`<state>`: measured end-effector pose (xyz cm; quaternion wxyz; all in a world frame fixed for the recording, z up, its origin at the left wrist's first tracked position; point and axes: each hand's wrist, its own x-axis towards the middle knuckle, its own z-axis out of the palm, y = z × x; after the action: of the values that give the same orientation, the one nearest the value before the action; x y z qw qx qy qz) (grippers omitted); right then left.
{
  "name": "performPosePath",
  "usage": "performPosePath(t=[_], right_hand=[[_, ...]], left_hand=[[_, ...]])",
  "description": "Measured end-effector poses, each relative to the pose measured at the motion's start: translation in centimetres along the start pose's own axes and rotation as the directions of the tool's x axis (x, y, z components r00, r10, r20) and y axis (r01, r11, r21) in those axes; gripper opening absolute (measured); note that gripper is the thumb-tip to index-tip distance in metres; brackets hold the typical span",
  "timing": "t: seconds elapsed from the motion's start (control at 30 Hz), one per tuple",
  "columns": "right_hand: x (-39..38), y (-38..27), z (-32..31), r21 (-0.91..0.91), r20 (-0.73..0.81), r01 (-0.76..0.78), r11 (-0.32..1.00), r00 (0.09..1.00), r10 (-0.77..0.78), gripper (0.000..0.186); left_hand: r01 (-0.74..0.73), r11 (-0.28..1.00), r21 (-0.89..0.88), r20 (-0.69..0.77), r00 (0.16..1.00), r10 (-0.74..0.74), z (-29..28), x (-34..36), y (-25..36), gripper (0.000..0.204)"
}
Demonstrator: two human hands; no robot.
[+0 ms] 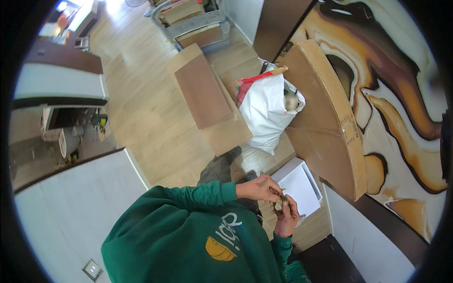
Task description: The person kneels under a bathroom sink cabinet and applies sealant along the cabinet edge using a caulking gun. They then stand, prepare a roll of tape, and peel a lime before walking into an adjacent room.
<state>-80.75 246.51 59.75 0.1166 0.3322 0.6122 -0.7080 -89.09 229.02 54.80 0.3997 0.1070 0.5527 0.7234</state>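
Observation:
Both my hands meet in front of my body, closed around a small green and pale object [280, 203] whose kind I cannot make out. My left hand [261, 188] comes from the left side, with bent fingers pinching its upper edge. My right hand [287, 218] grips it from below, thumb upward. Just beyond the fingers lies an open white box [302, 191], with a small bit of something near its edge by my left fingertips.
A brown cardboard sheet [200, 92] lies on the wood-look floor. Beside it stands a stuffed white sack [266, 111] with a red-and-wooden-handled tool [264, 75] across it. A large open carton [321, 108] leans against the patterned wall panel [401, 94]. A grey cart [191, 23] stands farther off.

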Motion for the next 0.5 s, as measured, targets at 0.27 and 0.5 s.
performPosePath(t=[0.27, 0.5], right_hand=[[-0.5, -0.7, -3.5, -0.160, 0.291, 0.034, 0.987, 0.957, 0.014, 0.034], [-2.1, 0.3, -6.3, -0.073, 0.483, 0.008, 0.997, 0.875, 0.029, 0.035]], left_hand=[[-0.038, 0.998, 0.059, -0.340, 0.939, 0.056, 6.0, -4.0, -1.0, 0.033], [-0.111, 0.993, 0.040, -0.553, 0.825, 0.114, 12.0, -6.6, -2.7, 0.037]])
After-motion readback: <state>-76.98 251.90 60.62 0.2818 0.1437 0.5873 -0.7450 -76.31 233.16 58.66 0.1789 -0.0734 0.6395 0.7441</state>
